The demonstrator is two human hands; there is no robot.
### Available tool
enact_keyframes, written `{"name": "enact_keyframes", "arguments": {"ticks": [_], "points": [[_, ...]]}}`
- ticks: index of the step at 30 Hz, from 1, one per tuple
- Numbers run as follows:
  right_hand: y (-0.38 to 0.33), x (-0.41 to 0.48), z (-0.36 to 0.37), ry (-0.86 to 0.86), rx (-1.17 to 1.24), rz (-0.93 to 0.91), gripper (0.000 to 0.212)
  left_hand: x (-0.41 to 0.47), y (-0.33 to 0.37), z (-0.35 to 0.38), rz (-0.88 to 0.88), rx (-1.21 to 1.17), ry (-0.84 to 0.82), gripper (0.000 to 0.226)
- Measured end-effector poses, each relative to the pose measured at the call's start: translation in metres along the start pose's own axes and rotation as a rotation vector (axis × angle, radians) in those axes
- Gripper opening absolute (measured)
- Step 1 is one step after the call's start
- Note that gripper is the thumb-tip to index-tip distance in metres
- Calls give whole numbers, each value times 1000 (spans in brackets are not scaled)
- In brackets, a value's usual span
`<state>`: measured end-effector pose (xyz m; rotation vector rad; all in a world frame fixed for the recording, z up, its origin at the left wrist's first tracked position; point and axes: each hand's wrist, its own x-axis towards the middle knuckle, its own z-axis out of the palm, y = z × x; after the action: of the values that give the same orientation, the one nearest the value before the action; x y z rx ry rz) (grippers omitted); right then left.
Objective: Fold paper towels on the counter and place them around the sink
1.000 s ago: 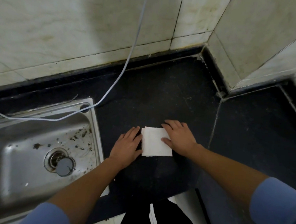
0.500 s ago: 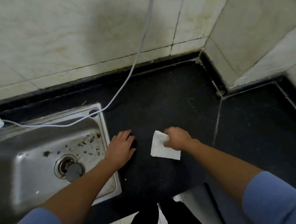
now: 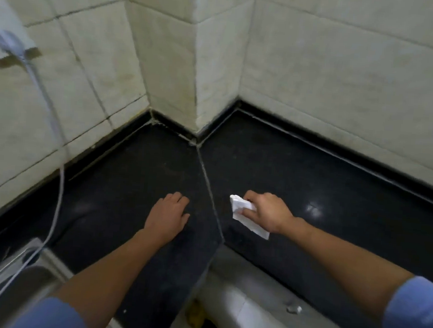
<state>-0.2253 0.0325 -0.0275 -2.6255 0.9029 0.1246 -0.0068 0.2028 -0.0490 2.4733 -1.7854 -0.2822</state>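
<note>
A folded white paper towel is pinched in my right hand, just above the black counter to the right of the counter seam. My left hand rests flat on the counter left of the seam, fingers spread, holding nothing. Only a corner of the steel sink shows at the lower left edge of the view.
A white cable runs from a wall socket at the upper left down over the sink rim. Tiled walls with a protruding corner border the counter behind. The counter's front edge runs below my arms, with the floor beneath.
My right hand has picked up the folded towel and carried it right, across the counter seam. My view has swung right, so the sink has slid almost out of frame. My left hand stays flat.
</note>
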Motion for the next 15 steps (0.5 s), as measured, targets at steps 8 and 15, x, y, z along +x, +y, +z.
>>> {"name": "enact_keyframes", "arguments": {"ticks": [8,15], "points": [[113,-213,-23,202,-62,315,29,0,205,8,390,25,-1,34],[178,-427,-10,284,-49,653,26,-62,393,37,732,27,-64,34]]}}
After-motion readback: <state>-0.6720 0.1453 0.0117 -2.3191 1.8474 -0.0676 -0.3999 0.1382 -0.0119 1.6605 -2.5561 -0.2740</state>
